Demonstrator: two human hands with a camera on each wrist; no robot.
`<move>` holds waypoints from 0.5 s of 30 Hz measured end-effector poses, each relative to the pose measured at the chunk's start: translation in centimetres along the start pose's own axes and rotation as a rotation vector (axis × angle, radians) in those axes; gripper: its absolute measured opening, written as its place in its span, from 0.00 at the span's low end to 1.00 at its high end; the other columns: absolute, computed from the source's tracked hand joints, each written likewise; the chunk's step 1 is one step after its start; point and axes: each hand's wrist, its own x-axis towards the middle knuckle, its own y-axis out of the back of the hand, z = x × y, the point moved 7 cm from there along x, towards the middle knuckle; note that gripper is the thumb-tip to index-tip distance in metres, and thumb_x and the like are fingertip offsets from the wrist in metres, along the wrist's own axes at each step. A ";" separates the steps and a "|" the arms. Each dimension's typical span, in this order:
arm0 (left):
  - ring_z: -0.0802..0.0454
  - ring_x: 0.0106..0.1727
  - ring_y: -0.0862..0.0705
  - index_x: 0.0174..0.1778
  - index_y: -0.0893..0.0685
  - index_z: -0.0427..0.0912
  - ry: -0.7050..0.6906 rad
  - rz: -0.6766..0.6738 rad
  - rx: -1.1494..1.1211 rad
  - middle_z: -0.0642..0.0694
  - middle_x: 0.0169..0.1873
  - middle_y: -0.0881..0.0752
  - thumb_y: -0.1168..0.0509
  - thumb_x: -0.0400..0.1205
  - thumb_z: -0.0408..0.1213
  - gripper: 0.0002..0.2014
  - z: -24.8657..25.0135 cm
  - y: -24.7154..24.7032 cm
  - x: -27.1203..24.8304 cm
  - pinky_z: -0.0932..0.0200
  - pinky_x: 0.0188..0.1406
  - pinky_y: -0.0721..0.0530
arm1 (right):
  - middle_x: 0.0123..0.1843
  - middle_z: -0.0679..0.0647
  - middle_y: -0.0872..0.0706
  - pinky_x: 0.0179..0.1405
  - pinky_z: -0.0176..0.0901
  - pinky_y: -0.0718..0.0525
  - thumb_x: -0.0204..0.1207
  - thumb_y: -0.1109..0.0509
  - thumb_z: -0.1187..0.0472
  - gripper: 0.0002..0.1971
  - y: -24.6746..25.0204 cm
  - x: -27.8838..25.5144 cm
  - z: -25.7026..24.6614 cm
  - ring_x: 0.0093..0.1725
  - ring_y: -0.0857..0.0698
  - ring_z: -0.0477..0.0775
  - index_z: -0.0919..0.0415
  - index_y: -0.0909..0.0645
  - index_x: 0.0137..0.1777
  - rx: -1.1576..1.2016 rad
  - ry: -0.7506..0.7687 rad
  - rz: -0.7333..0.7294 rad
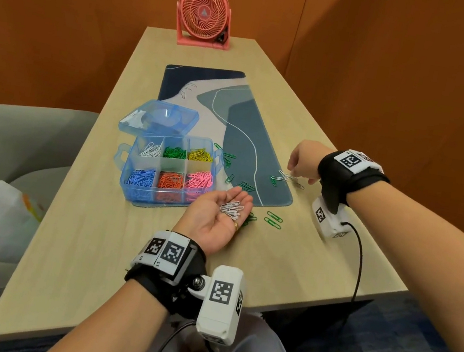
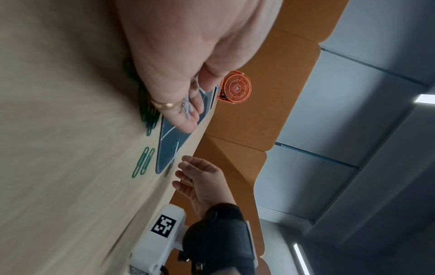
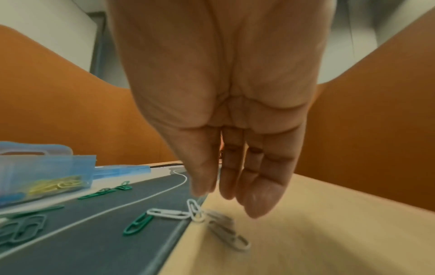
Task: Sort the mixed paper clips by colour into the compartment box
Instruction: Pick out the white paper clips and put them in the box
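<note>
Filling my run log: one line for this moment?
left hand: cradles white paper clips | right hand: open above white clips at mat edge | green clips: loose

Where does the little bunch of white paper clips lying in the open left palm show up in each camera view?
Head: white clips lie on the fingers of the upturned left hand, lower centre, beside the compartment box.
Left wrist: centre, on the fingers past the ring.
Right wrist: not in it; the white clips there lie on the mat edge.
Shared landmark: the desk mat.
</note>
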 end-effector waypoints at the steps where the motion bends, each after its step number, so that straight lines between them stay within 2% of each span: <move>1: 0.41 0.68 0.23 0.51 0.22 0.27 -0.001 0.001 0.001 0.35 0.46 0.19 0.53 0.88 0.31 0.15 0.0 0.0 0.1 0.48 0.62 0.24 | 0.54 0.61 0.13 0.48 0.55 0.10 0.75 0.27 0.67 0.11 -0.4 0.1 0.0 0.48 0.12 0.64 0.64 0.15 0.57 0.013 0.000 -0.017; 4: 0.42 0.64 0.22 0.51 0.22 0.27 -0.005 0.002 0.006 0.34 0.46 0.19 0.52 0.88 0.31 0.15 0.0 -0.1 0.1 0.48 0.63 0.24 | 0.52 0.60 0.12 0.50 0.54 0.11 0.71 0.22 0.61 0.15 -1.4 0.4 -0.2 0.49 0.11 0.62 0.64 0.14 0.57 0.042 0.001 -0.058; 7: 0.41 0.59 0.22 0.49 0.22 0.27 -0.008 0.000 0.009 0.34 0.46 0.19 0.52 0.87 0.30 0.15 0.0 -0.2 0.1 0.48 0.63 0.24 | 0.47 0.62 0.10 0.52 0.53 0.12 0.72 0.22 0.57 0.13 -1.6 0.6 -0.3 0.46 0.10 0.61 0.66 0.13 0.51 0.054 -0.013 -0.029; 11: 0.42 0.59 0.22 0.48 0.22 0.27 -0.006 0.000 0.016 0.35 0.46 0.19 0.52 0.87 0.30 0.14 -0.1 -0.3 0.3 0.48 0.62 0.24 | 0.45 0.61 0.10 0.53 0.52 0.12 0.72 0.23 0.51 0.17 -1.5 0.9 -0.4 0.47 0.10 0.61 0.67 0.14 0.49 0.043 -0.047 0.034; 13: 0.42 0.59 0.22 0.49 0.22 0.27 -0.005 -0.002 0.020 0.35 0.46 0.19 0.52 0.87 0.30 0.14 -0.1 -0.3 0.2 0.48 0.62 0.24 | 0.47 0.61 0.10 0.50 0.49 0.13 0.73 0.24 0.53 0.15 -1.3 1.0 -0.5 0.48 0.11 0.61 0.67 0.14 0.49 0.011 -0.053 0.064; 15: 0.42 0.58 0.22 0.49 0.22 0.27 -0.005 -0.006 0.017 0.35 0.46 0.19 0.51 0.87 0.30 0.14 0.0 -0.2 0.2 0.48 0.62 0.24 | 0.47 0.62 0.10 0.52 0.50 0.12 0.72 0.25 0.57 0.13 -1.2 1.0 -0.5 0.48 0.11 0.62 0.68 0.14 0.49 -0.010 -0.071 0.053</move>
